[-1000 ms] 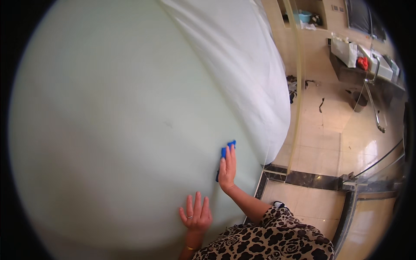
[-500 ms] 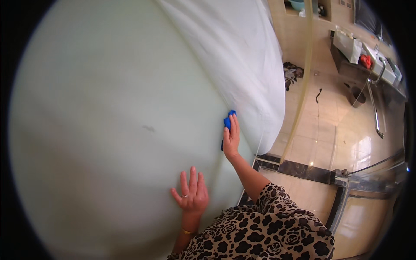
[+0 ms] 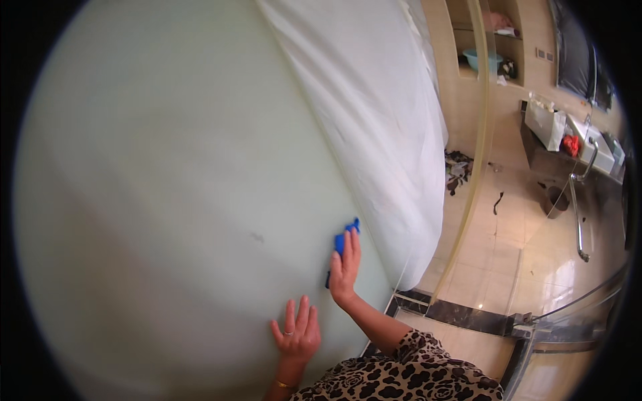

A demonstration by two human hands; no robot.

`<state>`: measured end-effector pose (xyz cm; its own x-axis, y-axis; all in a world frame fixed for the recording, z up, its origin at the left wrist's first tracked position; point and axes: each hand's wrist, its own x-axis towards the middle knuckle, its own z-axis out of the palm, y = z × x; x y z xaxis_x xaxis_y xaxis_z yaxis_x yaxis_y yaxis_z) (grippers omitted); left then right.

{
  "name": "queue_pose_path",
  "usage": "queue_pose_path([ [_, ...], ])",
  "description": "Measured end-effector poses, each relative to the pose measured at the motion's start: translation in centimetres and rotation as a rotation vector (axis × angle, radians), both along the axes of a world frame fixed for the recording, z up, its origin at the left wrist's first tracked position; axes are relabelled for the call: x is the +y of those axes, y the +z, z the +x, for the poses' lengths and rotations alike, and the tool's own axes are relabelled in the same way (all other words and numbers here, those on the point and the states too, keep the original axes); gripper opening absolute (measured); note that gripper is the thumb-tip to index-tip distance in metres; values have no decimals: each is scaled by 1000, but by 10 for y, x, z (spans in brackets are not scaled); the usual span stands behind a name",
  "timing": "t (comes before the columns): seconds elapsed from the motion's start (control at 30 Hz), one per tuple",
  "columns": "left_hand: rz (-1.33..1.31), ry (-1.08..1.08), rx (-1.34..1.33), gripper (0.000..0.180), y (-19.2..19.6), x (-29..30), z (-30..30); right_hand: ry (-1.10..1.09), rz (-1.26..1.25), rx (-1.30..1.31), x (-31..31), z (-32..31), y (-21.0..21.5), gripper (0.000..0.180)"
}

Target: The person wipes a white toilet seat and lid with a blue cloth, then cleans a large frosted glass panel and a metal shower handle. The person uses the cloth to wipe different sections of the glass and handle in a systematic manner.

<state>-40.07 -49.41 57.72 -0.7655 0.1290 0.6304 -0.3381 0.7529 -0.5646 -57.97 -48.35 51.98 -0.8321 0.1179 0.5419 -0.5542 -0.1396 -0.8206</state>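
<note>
My right hand (image 3: 346,269) presses a blue cloth (image 3: 339,246) flat against a large pale green panel (image 3: 167,167) that looks like frosted glass. Bits of the cloth stick out past the fingertips and along the thumb side. Lower and to the left, my left hand (image 3: 298,336) rests on the same panel with fingers spread and nothing in it. A ring and a bracelet show on that hand and wrist. A small grey smudge (image 3: 257,237) marks the panel left of the cloth. White fabric (image 3: 374,127) hangs along the panel's right side.
Past a clear glass edge with a yellowish strip (image 3: 476,167) lies a tiled floor with dark scraps (image 3: 458,170) and a bin (image 3: 556,202). A counter with a sink (image 3: 592,144) stands far right, near a metal door handle (image 3: 578,214). A dark sill (image 3: 468,317) crosses the floor.
The view has tilted upward, so everything sits lower in the picture. Against the smudge, my right hand with the cloth has slid left and down the panel; my left hand has shifted slightly left.
</note>
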Motion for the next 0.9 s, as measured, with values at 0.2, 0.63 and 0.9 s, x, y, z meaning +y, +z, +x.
queue_pose_path([
  [0.2,32,-66,-13,10,0,-1,1,-29,54,317,10,-54,51,48],
  [0.63,595,-555,35,32,30,13,-89,377,-67,-62,56,-68,15,44],
  [0.9,1991,-870,345,62,7,73,-188,879,-119,-140,139,-65,80,54],
])
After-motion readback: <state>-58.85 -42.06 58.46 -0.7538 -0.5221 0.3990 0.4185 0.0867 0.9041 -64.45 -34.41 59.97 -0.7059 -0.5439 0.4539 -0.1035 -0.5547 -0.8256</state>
